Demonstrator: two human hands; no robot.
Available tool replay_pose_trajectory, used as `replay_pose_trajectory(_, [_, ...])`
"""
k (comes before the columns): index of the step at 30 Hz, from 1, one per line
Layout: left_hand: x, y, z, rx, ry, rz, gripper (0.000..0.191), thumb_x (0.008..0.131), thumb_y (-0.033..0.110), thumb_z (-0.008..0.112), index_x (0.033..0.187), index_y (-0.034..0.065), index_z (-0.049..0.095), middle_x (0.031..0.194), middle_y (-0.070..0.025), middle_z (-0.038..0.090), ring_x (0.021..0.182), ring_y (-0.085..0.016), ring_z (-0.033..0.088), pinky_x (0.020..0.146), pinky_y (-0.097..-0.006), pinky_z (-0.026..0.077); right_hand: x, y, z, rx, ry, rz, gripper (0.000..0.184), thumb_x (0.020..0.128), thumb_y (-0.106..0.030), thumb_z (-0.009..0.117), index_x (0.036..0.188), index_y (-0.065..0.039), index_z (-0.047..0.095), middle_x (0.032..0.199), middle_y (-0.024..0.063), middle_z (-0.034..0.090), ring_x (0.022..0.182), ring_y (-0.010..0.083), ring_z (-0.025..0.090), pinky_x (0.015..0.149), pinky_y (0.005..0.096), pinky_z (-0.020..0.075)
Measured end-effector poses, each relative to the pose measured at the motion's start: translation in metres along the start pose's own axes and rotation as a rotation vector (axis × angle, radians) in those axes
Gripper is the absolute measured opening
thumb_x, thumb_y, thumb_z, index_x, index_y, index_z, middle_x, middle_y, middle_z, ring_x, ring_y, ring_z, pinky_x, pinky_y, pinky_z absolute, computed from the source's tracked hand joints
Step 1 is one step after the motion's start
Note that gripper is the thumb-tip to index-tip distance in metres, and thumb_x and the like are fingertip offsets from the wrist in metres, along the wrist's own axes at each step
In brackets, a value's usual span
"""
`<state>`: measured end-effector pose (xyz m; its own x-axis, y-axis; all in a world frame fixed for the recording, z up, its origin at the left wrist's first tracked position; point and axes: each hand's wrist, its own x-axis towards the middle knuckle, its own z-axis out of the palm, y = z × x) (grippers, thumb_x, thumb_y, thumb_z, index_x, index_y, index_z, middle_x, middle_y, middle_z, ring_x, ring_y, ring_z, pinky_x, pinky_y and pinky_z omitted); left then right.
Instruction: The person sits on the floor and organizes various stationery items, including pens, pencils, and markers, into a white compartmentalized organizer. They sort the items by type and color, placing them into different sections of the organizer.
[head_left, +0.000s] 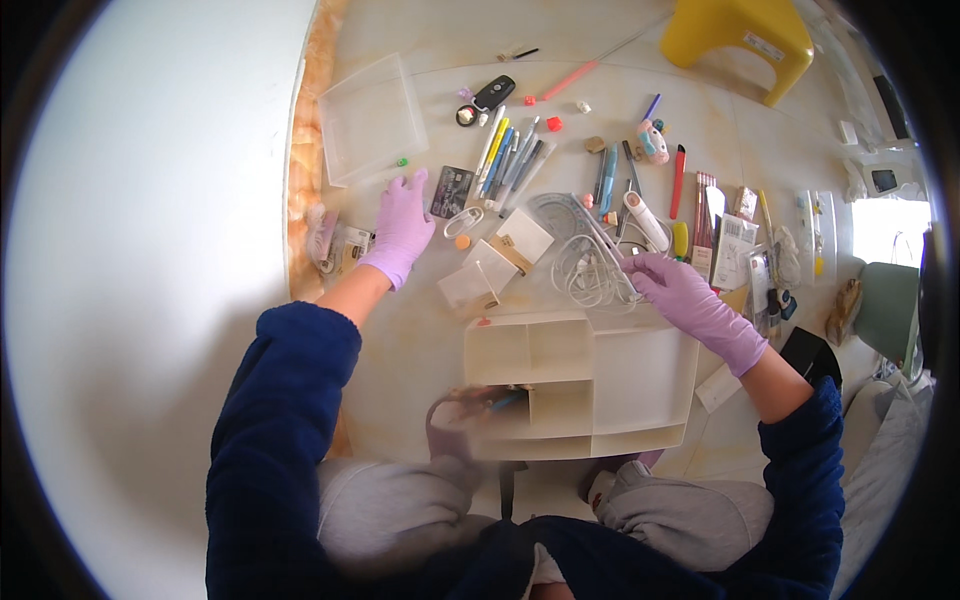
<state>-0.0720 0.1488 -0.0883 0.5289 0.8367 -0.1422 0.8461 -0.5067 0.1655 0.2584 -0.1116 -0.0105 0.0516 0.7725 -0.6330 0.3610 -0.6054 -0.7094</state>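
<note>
My left hand (403, 221), in a thin purple glove, is over the floor with its fingers extended and nothing visible in it. Just beyond its fingertips are a small green piece (403, 162) and a clear plastic box (371, 124); a dark card (452, 192) lies to its right. My right hand (686, 304), gloved alike, has bent fingers at the near end of a clear ruler (606, 244); whether they grip it is unclear. Beside the ruler are a protractor (559, 214) and a coiled white cable (589, 277). A white compartment organizer (645, 375) stands before me, some items in one cell.
Several pens (517, 161), a car key (495, 93) and white small boxes (525, 236) lie beyond the organizer. Further right are a white handheld device (646, 221), a red pen (678, 180) and packets (735, 251). A yellow stool (739, 41) stands far right; a white wall (157, 187) borders the left.
</note>
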Motion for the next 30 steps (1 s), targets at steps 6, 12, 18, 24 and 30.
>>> replay_pose_trajectory(6, [0.0, -0.013, 0.005, 0.076, -0.072, -0.065, 0.058, 0.083, 0.007, 0.067, 0.138, 0.0114, 0.05, 0.129, -0.023, 0.052, 0.114, -0.041, 0.055, 0.098, -0.0487, 0.048, 0.002, 0.0, 0.003, 0.052, 0.031, -0.161, 0.031, 0.099, -0.02, 0.057, 0.121, 0.001, 0.064, 0.08, 0.0067, 0.06, 0.075, 0.0128, 0.056, 0.071, 0.03, 0.0477])
replay_pose_trajectory(12, [-0.011, -0.026, 0.003, 0.176, -0.012, -0.205, 0.055, 0.088, 0.025, 0.068, 0.14, 0.0151, 0.051, 0.121, -0.0212, 0.06, 0.112, -0.038, 0.058, 0.097, -0.0537, 0.045, -0.003, 0.009, 0.005, 0.034, 0.023, -0.126, 0.031, 0.098, -0.02, 0.057, 0.12, 0.001, 0.064, 0.08, 0.007, 0.06, 0.074, 0.0137, 0.056, 0.07, 0.0304, 0.0475])
replay_pose_trajectory(18, [0.012, -0.021, -0.001, 0.244, -0.146, -0.423, 0.073, 0.077, 0.035, 0.077, 0.142, 0.0152, 0.049, 0.122, -0.0187, 0.063, 0.117, -0.037, 0.058, 0.099, -0.056, 0.043, -0.002, 0.009, 0.008, 0.024, 0.017, -0.136, 0.032, 0.098, -0.02, 0.057, 0.122, 0.0, 0.064, 0.083, 0.0089, 0.063, 0.075, 0.0153, 0.057, 0.073, 0.0315, 0.0483])
replay_pose_trajectory(24, [0.024, -0.064, -0.007, -0.107, -0.189, -0.398, 0.063, 0.077, 0.024, 0.08, 0.132, 0.0052, 0.056, 0.118, -0.0167, 0.069, 0.102, -0.027, 0.069, 0.089, -0.043, 0.054, -0.005, 0.007, 0.008, 0.025, 0.029, -0.155, 0.033, 0.097, -0.02, 0.058, 0.123, 0.0, 0.064, 0.085, 0.0109, 0.065, 0.079, 0.0173, 0.061, 0.076, 0.0322, 0.0497])
replay_pose_trajectory(30, [-0.005, -0.069, -0.009, -0.759, -0.211, -0.357, 0.019, 0.09, 0.002, 0.069, 0.109, -0.0003, 0.066, 0.114, -0.0094, 0.071, 0.095, -0.013, 0.067, 0.083, -0.0263, 0.054, -0.008, 0.001, 0.005, 0.003, 0.02, -0.143, 0.032, 0.097, -0.02, 0.059, 0.121, 0.0, 0.064, 0.086, 0.0127, 0.065, 0.079, 0.0191, 0.062, 0.076, 0.0332, 0.05])
